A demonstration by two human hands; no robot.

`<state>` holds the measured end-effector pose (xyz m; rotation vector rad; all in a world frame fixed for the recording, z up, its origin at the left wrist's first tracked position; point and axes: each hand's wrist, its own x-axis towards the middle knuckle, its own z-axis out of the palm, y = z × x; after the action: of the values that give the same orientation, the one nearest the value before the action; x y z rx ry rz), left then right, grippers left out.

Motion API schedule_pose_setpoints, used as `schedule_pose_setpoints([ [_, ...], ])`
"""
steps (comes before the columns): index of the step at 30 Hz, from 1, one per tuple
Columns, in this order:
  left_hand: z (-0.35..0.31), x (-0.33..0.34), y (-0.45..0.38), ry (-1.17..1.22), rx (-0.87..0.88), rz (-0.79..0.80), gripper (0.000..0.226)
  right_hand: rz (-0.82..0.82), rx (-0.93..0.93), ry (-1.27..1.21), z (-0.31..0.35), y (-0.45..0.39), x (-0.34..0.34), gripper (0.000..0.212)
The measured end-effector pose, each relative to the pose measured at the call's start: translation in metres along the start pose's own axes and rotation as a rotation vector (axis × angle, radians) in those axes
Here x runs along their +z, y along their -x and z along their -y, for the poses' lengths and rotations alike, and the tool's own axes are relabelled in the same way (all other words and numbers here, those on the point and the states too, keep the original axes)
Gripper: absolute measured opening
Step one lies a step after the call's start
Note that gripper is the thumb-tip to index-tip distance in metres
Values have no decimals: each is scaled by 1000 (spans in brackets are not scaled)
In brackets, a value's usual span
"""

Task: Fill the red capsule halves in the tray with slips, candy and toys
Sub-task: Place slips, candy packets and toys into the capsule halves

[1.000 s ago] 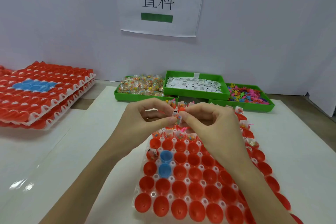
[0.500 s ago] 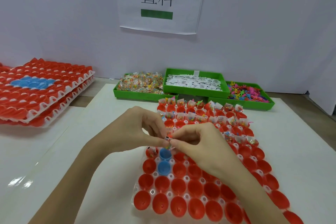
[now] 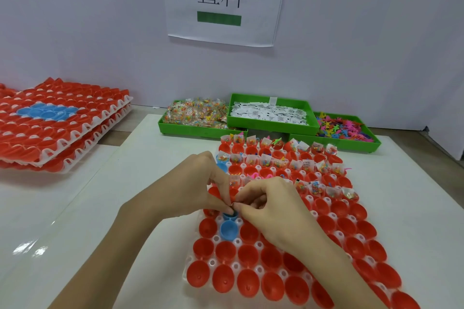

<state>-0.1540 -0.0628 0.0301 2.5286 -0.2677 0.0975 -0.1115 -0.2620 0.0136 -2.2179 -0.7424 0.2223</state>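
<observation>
hands (image 3: 233, 204) lowered, fingertips meeting just above blue capsule half (image 3: 229, 216)

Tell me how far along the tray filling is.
The far rows of red capsule halves already hold packets and slips. Both hands, left hand and right hand, meet fingertip to fingertip over a blue capsule half; what they hold is too small to tell. The near rows are still empty.

A paper sign (image 3: 227, 0) hangs on the wall above the white table mat (image 3: 155, 158).
</observation>
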Motion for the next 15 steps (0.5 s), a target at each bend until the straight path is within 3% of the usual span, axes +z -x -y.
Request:
schedule_pose_setpoints([
  [4,3,-6,1,-78,80,59,9,-3,-5,6,0,0,-2,5],
  [15,4,-7,3,-97,33,87,7,14,-35,-44,4,3,2,17],
])
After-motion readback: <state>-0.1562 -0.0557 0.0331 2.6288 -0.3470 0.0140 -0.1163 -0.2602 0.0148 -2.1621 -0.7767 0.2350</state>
